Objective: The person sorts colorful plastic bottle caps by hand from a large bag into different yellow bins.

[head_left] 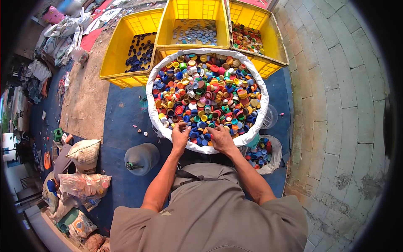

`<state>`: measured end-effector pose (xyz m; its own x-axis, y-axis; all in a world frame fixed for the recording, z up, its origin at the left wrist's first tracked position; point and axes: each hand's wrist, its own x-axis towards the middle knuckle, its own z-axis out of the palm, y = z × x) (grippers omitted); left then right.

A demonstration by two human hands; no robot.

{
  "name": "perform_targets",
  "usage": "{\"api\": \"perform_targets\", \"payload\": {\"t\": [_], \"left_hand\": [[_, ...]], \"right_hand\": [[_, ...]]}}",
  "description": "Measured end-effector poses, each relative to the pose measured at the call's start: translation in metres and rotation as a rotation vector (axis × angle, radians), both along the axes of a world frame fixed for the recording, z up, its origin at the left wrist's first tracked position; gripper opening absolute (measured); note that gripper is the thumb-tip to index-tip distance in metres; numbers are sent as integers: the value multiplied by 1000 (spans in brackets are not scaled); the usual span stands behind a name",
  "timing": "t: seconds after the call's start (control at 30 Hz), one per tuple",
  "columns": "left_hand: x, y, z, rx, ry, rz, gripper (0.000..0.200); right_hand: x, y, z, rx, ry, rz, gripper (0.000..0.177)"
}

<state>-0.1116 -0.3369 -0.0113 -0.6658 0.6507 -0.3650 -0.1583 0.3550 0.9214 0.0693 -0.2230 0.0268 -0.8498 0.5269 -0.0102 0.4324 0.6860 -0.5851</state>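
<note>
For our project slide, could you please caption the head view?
Left hand and right hand over multicoloured plastic caps in a white-rimmed container, with three yellow crates beyond.

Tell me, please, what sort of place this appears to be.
Probably a recycling or sorting yard: yellow crates and a white-rimmed container hold coloured caps, and stuffed bags lie nearby.

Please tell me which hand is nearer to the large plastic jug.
Left: the left hand is beyond and right of the plastic jug; the right hand is farther off to that side.
</note>
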Motion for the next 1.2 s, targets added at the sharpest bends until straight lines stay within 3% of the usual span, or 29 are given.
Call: {"api": "perform_targets", "payload": {"t": [0.17, 0.3, 0.53, 0.67, 0.77, 0.83, 0.9, 1.2], "left_hand": [[3, -20, -7, -56, 330, -30, 26], [6, -28, 16, -228, 603, -171, 39], [7, -31, 22, -221, 841, -308, 48], [4, -21, 25, -175, 875, -435, 52], [1, -13, 21, -163, 910, -542, 55], [-1, -7, 20, -185, 896, -628, 57], [-1, -5, 19, -197, 927, -647, 59], [9, 0, 10, -335, 1034, -539, 49]], "right_hand": [[-3, -4, -17, 68, -17, 88, 55], [-11, -2, -13, 99, -59, 123, 55], [-15, 8, -22, 216, -28, 171, 60], [-14, 17, -23, 173, 159, -6, 57], [-14, 21, -33, -218, 377, -329, 55], [-16, 19, -6, -585, 371, -581, 54], [-11, 17, -8, -909, 566, -688, 50], [9, -6, -17, -1277, 671, -752, 39]]}}
